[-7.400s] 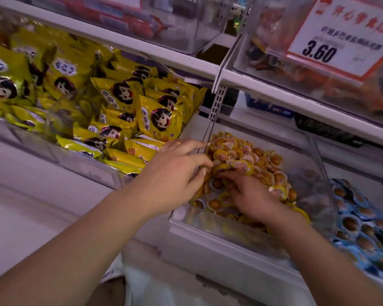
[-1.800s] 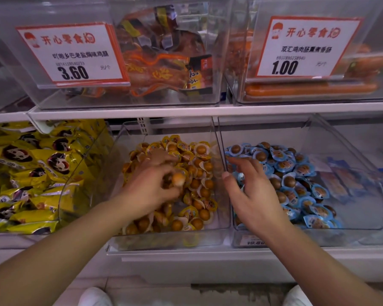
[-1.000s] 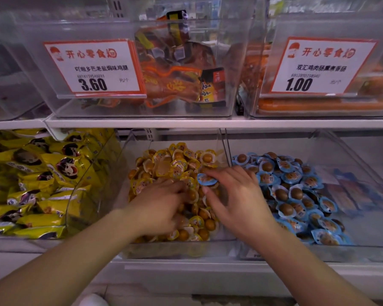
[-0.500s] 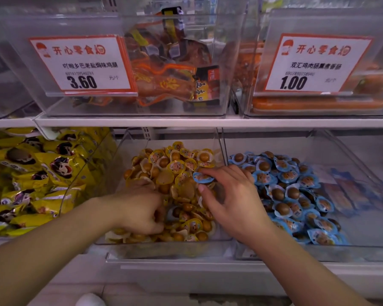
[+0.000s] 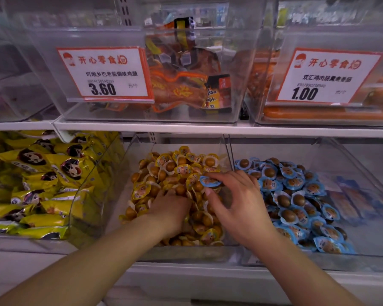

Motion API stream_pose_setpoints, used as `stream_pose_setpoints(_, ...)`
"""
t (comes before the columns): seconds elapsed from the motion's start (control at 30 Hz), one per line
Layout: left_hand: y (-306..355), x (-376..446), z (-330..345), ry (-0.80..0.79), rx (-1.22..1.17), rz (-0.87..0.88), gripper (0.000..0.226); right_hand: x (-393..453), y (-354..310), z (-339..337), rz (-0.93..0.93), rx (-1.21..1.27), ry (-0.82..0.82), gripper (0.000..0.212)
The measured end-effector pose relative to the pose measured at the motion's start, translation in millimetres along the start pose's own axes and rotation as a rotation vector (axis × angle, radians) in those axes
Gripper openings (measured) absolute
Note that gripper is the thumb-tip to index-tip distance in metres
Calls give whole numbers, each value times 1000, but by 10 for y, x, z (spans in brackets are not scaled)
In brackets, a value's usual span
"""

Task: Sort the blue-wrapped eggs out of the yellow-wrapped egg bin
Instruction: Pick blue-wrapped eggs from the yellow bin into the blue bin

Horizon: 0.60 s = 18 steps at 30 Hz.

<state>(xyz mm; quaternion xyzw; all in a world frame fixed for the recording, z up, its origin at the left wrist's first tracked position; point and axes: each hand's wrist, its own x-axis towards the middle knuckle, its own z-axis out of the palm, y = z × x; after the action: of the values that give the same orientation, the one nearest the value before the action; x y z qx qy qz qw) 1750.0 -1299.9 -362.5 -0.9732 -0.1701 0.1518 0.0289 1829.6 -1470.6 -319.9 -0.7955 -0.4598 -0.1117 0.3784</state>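
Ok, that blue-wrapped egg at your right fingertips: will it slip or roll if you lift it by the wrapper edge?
Probably manageable. The blue-wrapped egg has a flat film rim that the right hand can pinch, though the glossy film may be slippery. The round egg would likely swing below the rim. It looks light, and it rests on the loose yellow-wrapped eggs, so neighbours may shift.
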Motion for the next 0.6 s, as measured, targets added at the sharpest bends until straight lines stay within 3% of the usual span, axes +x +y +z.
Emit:
stream_pose_setpoints(0.1,-132,-71,-81,-5,-234,28,47,-10,8,-32,-2,5,-14,32)
stream_pose_setpoints(0.2,-300,-166,-197,128,-551,-55,30,-22,15,-74,-2,37,-36,35)
stream_pose_setpoints(0.33,-333,-363,-520,383,-1246,-64,24,-15,-25,-98,-13,65,-33,37)
stream_pose_setpoints(0.4,-220,-476,-702,419,-1513,-13,17,-7,-66,-105,-16,96,4,39)
stream_pose_setpoints(0.6,383,-601,-801,425,-1812,-75,19,-41,-222,-116,-37,262,8,60)
